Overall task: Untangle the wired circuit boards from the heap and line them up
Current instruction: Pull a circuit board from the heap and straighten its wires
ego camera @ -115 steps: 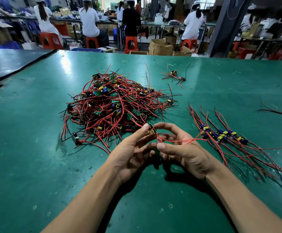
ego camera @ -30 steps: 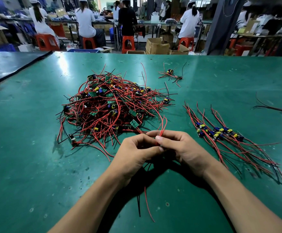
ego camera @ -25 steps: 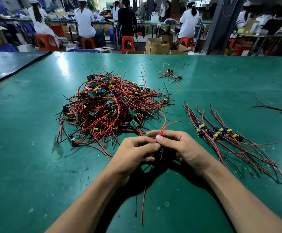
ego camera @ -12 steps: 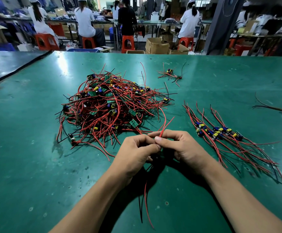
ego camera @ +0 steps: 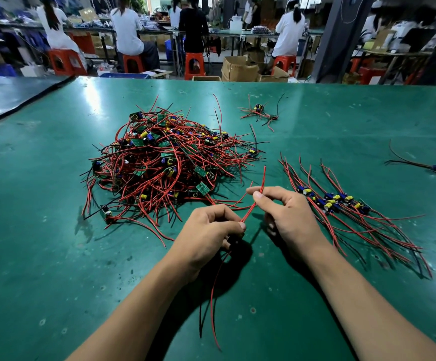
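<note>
task early to middle, by my reading: the heap beyond the left hand is large and knotted, while the lined-up row just right of the right hand holds only a handful of boards, side by side, leads slanting from far-left to near-right. one wired board is in work, off the heap: left hand curls round it, board itself mostly hidden. right hand, near but apart, pinches its red lead between thumb and forefinger. long axis runs near to far: tail wires trail toward the person, free tip points away. a stray cluster lies well beyond the right hand, unsorted.
</note>
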### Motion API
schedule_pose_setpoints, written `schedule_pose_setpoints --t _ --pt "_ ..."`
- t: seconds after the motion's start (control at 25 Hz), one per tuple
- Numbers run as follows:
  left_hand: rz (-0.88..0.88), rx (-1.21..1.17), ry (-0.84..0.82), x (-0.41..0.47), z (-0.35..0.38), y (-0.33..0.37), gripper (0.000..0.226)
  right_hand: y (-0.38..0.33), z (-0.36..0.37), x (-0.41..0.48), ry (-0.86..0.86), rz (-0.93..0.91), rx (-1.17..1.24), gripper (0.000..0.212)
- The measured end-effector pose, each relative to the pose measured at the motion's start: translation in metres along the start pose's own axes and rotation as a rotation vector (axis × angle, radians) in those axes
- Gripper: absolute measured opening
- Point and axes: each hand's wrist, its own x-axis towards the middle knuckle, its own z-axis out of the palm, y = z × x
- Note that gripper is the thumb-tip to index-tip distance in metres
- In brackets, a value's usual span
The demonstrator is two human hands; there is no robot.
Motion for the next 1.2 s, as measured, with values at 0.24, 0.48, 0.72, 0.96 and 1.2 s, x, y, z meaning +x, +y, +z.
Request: schedule_pose_setpoints --t 0.24,0.48,0.72,0.96,1.2 --pt "-0.064 -0.046 -0.049 -0.002 -0.001 0.006 0.022 -0.001 -0.002 0.005 0.172 -0.061 0.032 0.011" --pt "-0.068 -0.041 -0.078 -0.005 -0.002 0.008 0.021 -0.007 -0.001 0.006 0.257 0.032 0.321 0.015" --pt "-0.045 0.036 -0.091 -0.003 -0.002 0.005 0.027 -0.024 -0.007 0.005 0.095 0.367 0.859 0.027" --pt "-0.053 0.007 -0.105 -0.003 -0.005 0.002 0.01 -0.015 -0.004 0.004 0.114 0.121 0.54 0.02" --pt "-0.034 -0.06 0.013 -0.001 -0.006 0.0 0.015 -0.003 0.003 -0.008 -0.378 0.217 0.289 0.032"
